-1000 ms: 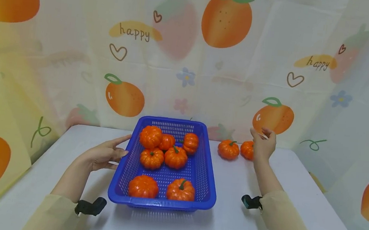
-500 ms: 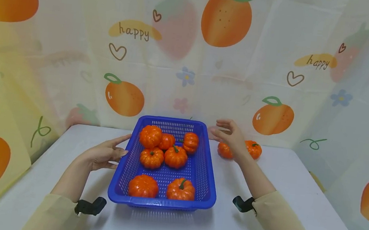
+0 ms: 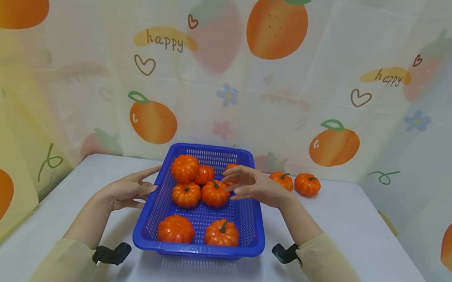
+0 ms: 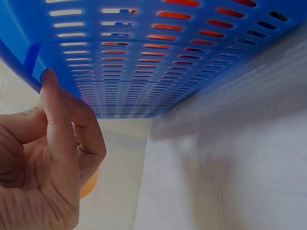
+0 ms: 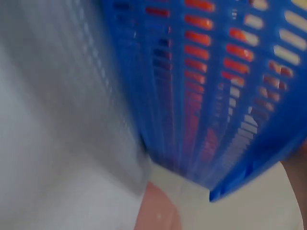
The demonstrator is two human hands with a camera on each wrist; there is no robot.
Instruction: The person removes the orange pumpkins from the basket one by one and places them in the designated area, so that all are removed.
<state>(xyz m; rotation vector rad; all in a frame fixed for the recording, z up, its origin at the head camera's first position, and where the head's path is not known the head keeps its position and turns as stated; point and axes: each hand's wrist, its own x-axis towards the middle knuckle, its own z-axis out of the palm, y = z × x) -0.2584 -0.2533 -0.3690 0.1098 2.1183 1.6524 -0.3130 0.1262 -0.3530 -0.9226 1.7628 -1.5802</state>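
Observation:
A blue plastic basket (image 3: 198, 249) with slotted walls holds several small orange pumpkins, one of them a front right pumpkin (image 3: 222, 233). At its left rim, my left hand (image 3: 127, 190) holds the edge; in the left wrist view one fingertip (image 4: 48, 79) reaches under the rim lip. My right hand (image 3: 258, 186) hovers over the basket's right side, fingers loosely bent, with nothing seen in them. Nearest to its fingertips are a middle pumpkin (image 3: 215, 194) and a back right pumpkin (image 3: 231, 167), which the hand partly covers. Whether they touch is unclear.
Right of the basket, two more pumpkins lie on the white table (image 3: 335, 244): a partly hidden pumpkin (image 3: 281, 180) behind my right hand and a farther pumpkin (image 3: 307, 185). A fruit-print curtain (image 3: 215, 89) hangs behind the table's back edge.
My right hand has moved left, from above the two pumpkins on the table to over the basket's right side. My left hand, the basket and the pumpkins have stayed put.

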